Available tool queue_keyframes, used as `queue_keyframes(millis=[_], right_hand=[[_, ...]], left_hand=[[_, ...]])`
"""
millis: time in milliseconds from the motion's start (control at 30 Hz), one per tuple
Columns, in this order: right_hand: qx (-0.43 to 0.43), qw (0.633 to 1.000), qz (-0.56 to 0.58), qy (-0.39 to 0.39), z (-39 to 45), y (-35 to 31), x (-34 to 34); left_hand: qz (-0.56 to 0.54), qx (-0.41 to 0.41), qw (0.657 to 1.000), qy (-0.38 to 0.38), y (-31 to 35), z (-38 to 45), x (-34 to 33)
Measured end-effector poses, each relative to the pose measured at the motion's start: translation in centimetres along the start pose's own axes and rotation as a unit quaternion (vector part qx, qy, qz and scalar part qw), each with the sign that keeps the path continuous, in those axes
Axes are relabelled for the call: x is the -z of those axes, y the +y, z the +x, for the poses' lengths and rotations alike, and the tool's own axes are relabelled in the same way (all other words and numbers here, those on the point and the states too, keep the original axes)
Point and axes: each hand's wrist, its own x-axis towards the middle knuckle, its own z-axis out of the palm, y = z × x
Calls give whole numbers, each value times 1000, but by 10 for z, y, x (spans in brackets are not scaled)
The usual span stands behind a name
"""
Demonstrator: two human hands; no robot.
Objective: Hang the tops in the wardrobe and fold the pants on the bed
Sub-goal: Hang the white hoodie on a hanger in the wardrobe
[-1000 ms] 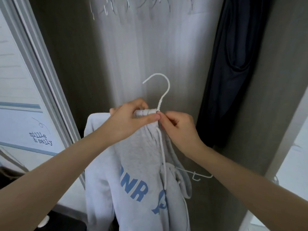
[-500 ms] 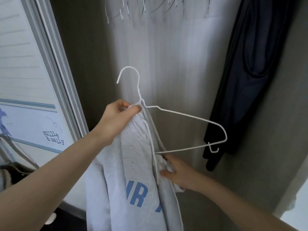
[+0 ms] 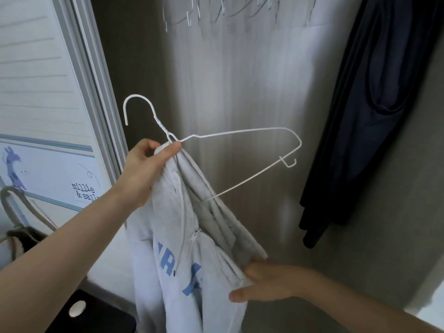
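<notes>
Facing you is the wardrobe (image 3: 252, 92), its pale back panel filling the middle of the view; its top and floor are cut off by the frame. At its right side a dark navy garment (image 3: 374, 111) hangs down, its upper end out of view. Along the wardrobe's top edge a row of empty wire hangers (image 3: 230, 13) shows only as blurred lower tips. At the left stands a sliding door (image 3: 48, 116) printed with small lettering.

Your grey zip-up top (image 3: 182, 248) hangs in front of the wardrobe's lower left part, its blue lettering folded and unreadable, its hem cut off below. Your left hand (image 3: 146, 171) pinches the collar together with the neck of the white wire hanger (image 3: 240, 133); thumb and fingers are pressed on the fabric. The hanger's left arm is hidden inside the top, while the right arm sticks out bare. Your right hand (image 3: 269, 282) holds the top's right front edge low down, thumb on top; the fingers are hidden behind the cloth.

Compared with half a second ago, that right hand has dropped lower, pulling the front panel out to the right.
</notes>
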Motion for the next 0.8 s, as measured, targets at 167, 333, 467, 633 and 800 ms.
queue_keyframes(millis=[167,333,467,633,800], right_hand=[[-100,961,-248,70,-14,26,22],[-99,906,-355,210,-33,32,52],[-20,878,-378,293,-43,23,78],[112,850,-402,322,-36,-31,115],[126,820,-231,508,-30,-71,127]], left_hand=[[163,-114,979,-47,-10,-2,26],[330,-157,928,-76,-19,0,45],[415,-162,891,-89,-23,-7,36],[436,-177,874,-120,-27,-19,-12],[284,-188,935,-98,-24,-24,-39]])
